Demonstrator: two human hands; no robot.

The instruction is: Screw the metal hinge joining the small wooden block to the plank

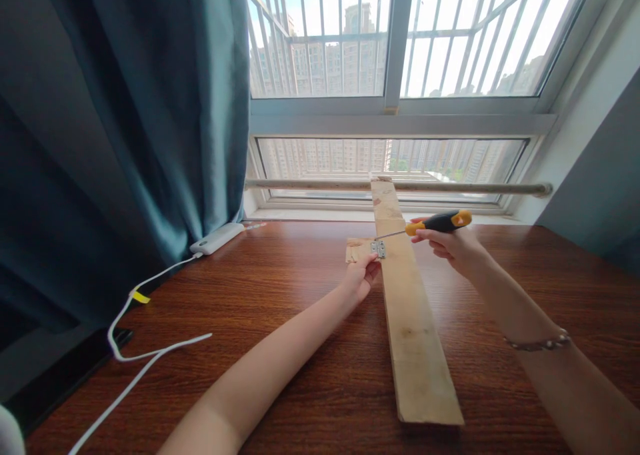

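Observation:
A long pale wooden board (413, 322) lies lengthwise on the table, its far end near the window. A short wooden piece (354, 250) sits against its left side. Across the joint between them lies a small metal hinge (379, 248). My left hand (362, 279) is closed at the near edge of the hinge, thumb on top; its other fingers are partly hidden. My right hand (453, 247) grips a screwdriver (443, 222) with a black and yellow handle, held tilted over the board. Its shaft points left, and the tip is at the far edge of the hinge; contact cannot be made out.
On the left, a white power strip (217, 238) lies by a dark blue curtain (200, 95). Its white cable (117, 322) with a yellow tag (141, 298) runs down the table (280, 295). A horizontal pipe (465, 188) crosses before the barred window at the back.

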